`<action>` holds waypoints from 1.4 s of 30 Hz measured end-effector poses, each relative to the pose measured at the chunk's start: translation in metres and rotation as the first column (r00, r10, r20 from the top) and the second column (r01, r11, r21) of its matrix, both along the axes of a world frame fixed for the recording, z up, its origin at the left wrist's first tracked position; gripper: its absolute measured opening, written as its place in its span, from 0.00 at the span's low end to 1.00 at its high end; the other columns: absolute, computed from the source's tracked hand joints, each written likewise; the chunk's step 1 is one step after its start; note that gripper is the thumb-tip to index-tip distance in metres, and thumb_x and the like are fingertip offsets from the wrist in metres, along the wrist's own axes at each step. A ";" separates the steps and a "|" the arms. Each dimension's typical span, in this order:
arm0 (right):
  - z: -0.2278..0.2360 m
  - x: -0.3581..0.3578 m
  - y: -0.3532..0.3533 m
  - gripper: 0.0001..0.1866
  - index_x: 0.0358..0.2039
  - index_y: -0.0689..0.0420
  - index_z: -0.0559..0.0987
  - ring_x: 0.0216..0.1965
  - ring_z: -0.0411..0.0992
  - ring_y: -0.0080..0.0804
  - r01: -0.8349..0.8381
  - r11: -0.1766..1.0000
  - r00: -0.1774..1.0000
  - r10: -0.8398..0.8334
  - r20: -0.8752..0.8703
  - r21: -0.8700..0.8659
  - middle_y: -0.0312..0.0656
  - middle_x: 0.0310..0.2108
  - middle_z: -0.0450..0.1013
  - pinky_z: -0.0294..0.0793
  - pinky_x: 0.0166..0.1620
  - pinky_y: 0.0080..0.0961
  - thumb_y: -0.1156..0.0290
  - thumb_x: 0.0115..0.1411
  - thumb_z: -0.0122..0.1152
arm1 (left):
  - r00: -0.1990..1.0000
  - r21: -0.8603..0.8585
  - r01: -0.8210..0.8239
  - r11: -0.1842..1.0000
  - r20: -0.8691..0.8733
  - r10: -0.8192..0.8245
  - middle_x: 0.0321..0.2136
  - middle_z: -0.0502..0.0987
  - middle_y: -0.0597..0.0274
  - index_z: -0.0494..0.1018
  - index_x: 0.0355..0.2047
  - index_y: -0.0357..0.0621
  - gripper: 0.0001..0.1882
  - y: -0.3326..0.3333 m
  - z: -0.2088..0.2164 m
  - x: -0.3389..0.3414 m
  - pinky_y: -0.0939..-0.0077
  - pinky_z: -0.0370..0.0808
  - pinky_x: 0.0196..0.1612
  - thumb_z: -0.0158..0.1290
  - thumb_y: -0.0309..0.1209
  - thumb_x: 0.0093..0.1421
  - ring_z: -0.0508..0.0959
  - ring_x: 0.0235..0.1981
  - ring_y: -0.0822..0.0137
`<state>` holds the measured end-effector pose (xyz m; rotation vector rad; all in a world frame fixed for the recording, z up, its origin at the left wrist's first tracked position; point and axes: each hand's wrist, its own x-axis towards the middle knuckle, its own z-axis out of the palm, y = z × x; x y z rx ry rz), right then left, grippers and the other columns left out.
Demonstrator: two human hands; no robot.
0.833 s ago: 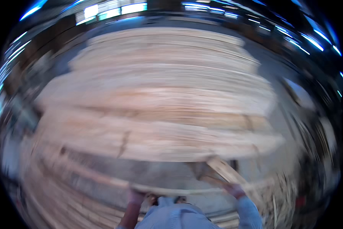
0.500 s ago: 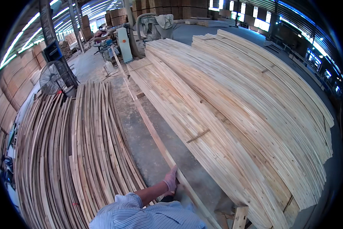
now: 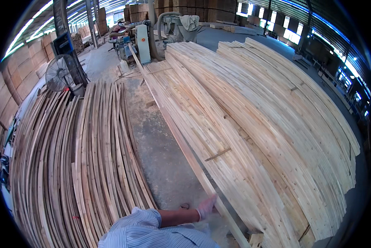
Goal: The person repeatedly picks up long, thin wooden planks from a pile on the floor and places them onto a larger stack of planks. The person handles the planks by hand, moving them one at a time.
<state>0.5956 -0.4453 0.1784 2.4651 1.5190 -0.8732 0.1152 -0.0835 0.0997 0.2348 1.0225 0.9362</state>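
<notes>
Since half a second ago the view has swung slightly and my gloved hand has slid along the long plank — fingers laid open on its near end, not clasped. Left to right: a standing fan at the wall, a floor pile of thin strips, bare concrete floor, the plank running away toward the machines, then the big board stack. Which hand it is I cannot tell — only one shows.
</notes>
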 end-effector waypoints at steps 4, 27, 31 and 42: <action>-0.020 -0.083 0.064 0.29 0.48 0.58 0.83 0.52 0.76 0.58 -0.097 0.995 0.992 0.100 -0.075 0.036 0.57 0.47 0.79 0.74 0.55 0.48 0.43 0.65 0.56 | 0.796 -0.033 0.230 0.973 0.581 -0.169 0.49 0.80 0.57 0.74 0.53 0.47 0.28 -0.041 -0.105 0.021 0.61 0.79 0.48 0.48 0.58 0.70 0.81 0.45 0.58; -0.051 -0.233 0.180 0.23 0.47 0.54 0.81 0.46 0.78 0.59 -0.362 0.932 0.906 0.354 -0.233 0.011 0.56 0.42 0.80 0.76 0.49 0.52 0.49 0.62 0.59 | 0.827 -0.321 0.036 0.946 0.542 0.153 0.35 0.77 0.55 0.75 0.41 0.45 0.18 -0.060 0.026 0.012 0.45 0.78 0.50 0.61 0.46 0.63 0.80 0.40 0.50; -0.049 -0.287 0.231 0.24 0.47 0.53 0.82 0.46 0.78 0.59 -0.355 0.930 0.890 0.368 -0.268 0.099 0.56 0.42 0.80 0.76 0.49 0.52 0.48 0.62 0.59 | 0.929 -0.167 0.010 0.986 0.365 0.052 0.33 0.78 0.53 0.75 0.39 0.41 0.17 -0.057 0.044 -0.001 0.47 0.80 0.48 0.61 0.43 0.63 0.81 0.38 0.50; -0.042 -0.185 0.168 0.26 0.49 0.51 0.83 0.47 0.78 0.59 -0.330 0.942 0.926 0.311 -0.214 -0.061 0.56 0.43 0.80 0.76 0.49 0.52 0.44 0.61 0.59 | 0.931 -0.107 -0.321 0.941 0.147 0.334 0.19 0.71 0.58 0.71 0.32 0.44 0.14 0.140 0.000 -0.173 0.48 0.79 0.30 0.52 0.42 0.67 0.75 0.20 0.54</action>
